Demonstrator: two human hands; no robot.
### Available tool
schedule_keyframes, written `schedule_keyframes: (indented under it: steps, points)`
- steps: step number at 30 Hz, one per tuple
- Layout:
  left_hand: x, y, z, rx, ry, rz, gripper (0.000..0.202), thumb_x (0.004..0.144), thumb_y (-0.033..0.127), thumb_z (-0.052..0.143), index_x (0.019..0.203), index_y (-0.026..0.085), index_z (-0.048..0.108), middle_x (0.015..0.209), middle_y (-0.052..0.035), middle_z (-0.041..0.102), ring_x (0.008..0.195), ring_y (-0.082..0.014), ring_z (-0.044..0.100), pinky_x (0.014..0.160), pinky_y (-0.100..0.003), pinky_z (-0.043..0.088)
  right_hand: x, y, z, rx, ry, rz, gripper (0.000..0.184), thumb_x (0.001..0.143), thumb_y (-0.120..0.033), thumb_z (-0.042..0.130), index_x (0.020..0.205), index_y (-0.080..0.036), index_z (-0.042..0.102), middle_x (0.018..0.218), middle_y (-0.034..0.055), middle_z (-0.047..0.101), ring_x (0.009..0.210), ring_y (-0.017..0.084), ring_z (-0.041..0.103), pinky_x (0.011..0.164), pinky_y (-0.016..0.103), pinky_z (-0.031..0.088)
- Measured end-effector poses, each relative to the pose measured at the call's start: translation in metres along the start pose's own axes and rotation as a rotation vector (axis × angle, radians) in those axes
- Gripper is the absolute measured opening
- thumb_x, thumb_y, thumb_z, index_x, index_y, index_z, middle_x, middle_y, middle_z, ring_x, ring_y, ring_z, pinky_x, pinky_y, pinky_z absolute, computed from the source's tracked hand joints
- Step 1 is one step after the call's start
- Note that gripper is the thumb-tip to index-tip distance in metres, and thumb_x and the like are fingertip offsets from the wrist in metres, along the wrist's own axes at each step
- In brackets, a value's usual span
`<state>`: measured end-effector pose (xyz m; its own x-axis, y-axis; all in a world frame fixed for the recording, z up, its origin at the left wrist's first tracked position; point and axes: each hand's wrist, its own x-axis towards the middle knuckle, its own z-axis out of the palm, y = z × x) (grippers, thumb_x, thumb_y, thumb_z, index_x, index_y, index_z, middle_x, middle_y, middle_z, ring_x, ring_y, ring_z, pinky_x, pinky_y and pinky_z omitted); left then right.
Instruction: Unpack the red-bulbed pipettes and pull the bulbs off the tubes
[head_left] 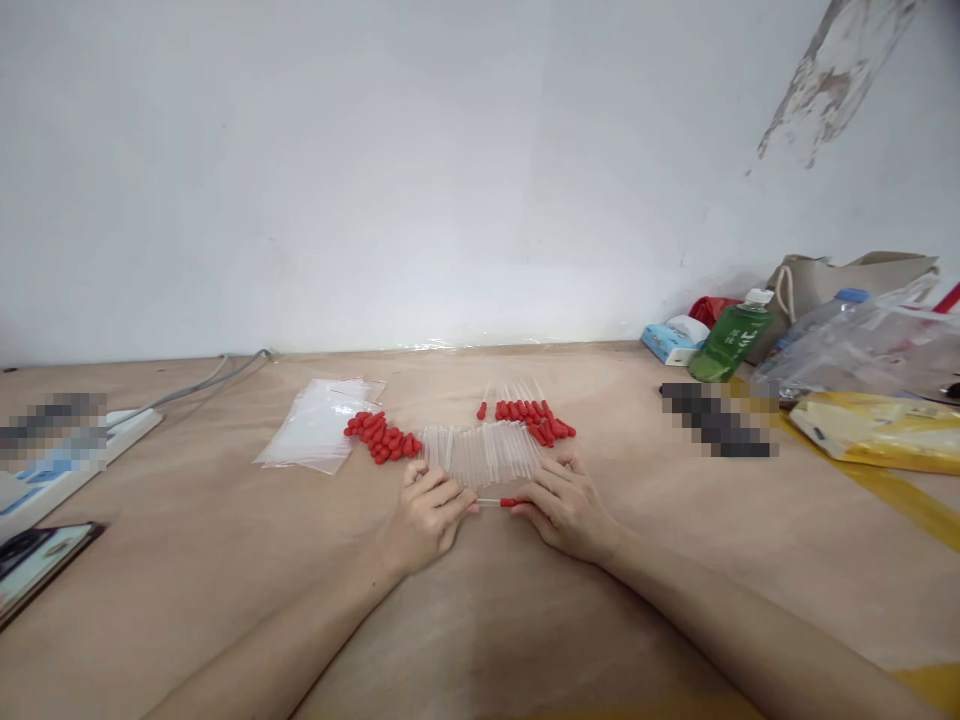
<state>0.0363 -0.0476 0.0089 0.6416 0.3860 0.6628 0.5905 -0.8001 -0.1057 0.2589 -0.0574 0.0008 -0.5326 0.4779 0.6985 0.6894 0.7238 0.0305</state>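
Observation:
My left hand [429, 512] and my right hand [561, 505] meet over the wooden table [480, 620], fingers curled. Between them lies a thin clear tube [489, 502] with a red cap [510, 502] at its right end. The left fingers pinch the tube's left end and the right fingers pinch the cap end. Just beyond the hands lies a row of several clear tubes [484, 452]. One heap of loose red caps [382, 437] lies to the left of the row. Finished tubes with red caps [529, 414] lie behind it on the right.
A stack of clear plastic bags [319, 425] lies left of the caps. A power strip with cable [112, 430] and a phone [34, 560] sit far left. At the right stand a green bottle [731, 342], a tissue pack [671, 342], a paper bag [847, 280], plastic bags and a yellow packet [877, 430].

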Motion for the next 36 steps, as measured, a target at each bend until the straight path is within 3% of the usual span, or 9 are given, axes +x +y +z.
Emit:
schedule_keyframes:
  steps: [7,14,18,20,22,25,30,36]
  points:
    - [-0.003,-0.001,0.0,0.007,-0.03,0.007,0.011,0.082,0.019,0.05,0.084,0.02,0.06,0.063,0.0006,0.06,0.064,-0.013,0.048,0.071,-0.034,0.029,-0.002,0.002,-0.003,-0.01,-0.021,-0.069,0.021,0.084,-0.027,0.048,0.067,-0.017,0.057,0.059,-0.0001,0.051,0.061,0.012,0.041,0.069,0.03,0.025]
    - [-0.003,0.001,-0.001,-0.023,0.006,0.043,0.01,0.082,0.016,0.049,0.083,0.017,0.059,0.061,0.0001,0.058,0.06,-0.0118,0.046,0.061,-0.029,0.03,-0.004,0.002,-0.002,0.008,-0.011,-0.076,0.019,0.085,-0.025,0.047,0.071,-0.018,0.058,0.061,0.0004,0.052,0.062,0.012,0.042,0.068,0.03,0.028]
    - [-0.01,-0.007,0.001,-0.058,0.07,0.016,0.011,0.08,0.012,0.051,0.087,0.018,0.058,0.065,-0.0001,0.058,0.06,-0.0114,0.047,0.06,-0.028,0.033,-0.01,0.014,-0.001,0.062,0.012,-0.065,0.013,0.083,-0.022,0.048,0.077,-0.018,0.058,0.064,0.0018,0.053,0.064,0.013,0.044,0.063,0.029,0.033]
    - [-0.014,-0.017,0.002,-0.063,0.147,-0.075,0.017,0.08,0.011,0.05,0.093,0.018,0.057,0.071,-0.0013,0.057,0.064,-0.0115,0.049,0.062,-0.027,0.037,-0.014,0.028,-0.003,0.133,0.075,0.034,0.012,0.083,-0.02,0.046,0.085,-0.019,0.058,0.071,0.0035,0.055,0.067,0.014,0.048,0.062,0.028,0.037]
    - [-0.016,-0.027,0.004,-0.056,0.2,-0.207,0.022,0.081,0.01,0.047,0.099,0.018,0.057,0.078,-0.0034,0.055,0.07,-0.0122,0.051,0.065,-0.026,0.041,-0.016,0.045,-0.005,0.2,0.198,0.227,0.012,0.083,-0.021,0.047,0.09,-0.02,0.057,0.078,0.0049,0.056,0.071,0.015,0.051,0.063,0.028,0.041]
    - [-0.015,-0.039,0.008,-0.002,0.195,-0.332,0.031,0.082,0.008,0.04,0.11,0.015,0.053,0.086,-0.0071,0.05,0.079,-0.0143,0.051,0.069,-0.026,0.044,-0.016,0.065,-0.007,0.2,0.357,0.488,0.012,0.082,-0.027,0.05,0.086,-0.019,0.058,0.073,0.004,0.055,0.068,0.015,0.05,0.061,0.028,0.043]
    - [-0.009,-0.05,0.017,0.105,0.185,-0.365,0.031,0.082,0.01,0.04,0.109,0.014,0.053,0.082,-0.0061,0.05,0.075,-0.0145,0.052,0.066,-0.024,0.045,-0.015,0.078,0.002,0.237,0.377,0.776,0.026,0.08,-0.031,0.047,0.093,-0.016,0.062,0.074,0.0045,0.053,0.064,0.014,0.05,0.06,0.028,0.044]
    - [-0.007,-0.052,0.019,0.047,0.11,-0.334,0.015,0.084,0.013,0.041,0.091,0.017,0.054,0.078,-0.003,0.057,0.073,-0.0137,0.055,0.068,-0.024,0.045,-0.014,0.096,0.013,0.395,0.443,0.961,0.036,0.07,-0.037,0.056,0.095,-0.012,0.057,0.08,0.0071,0.059,0.061,0.012,0.051,0.058,0.027,0.045]
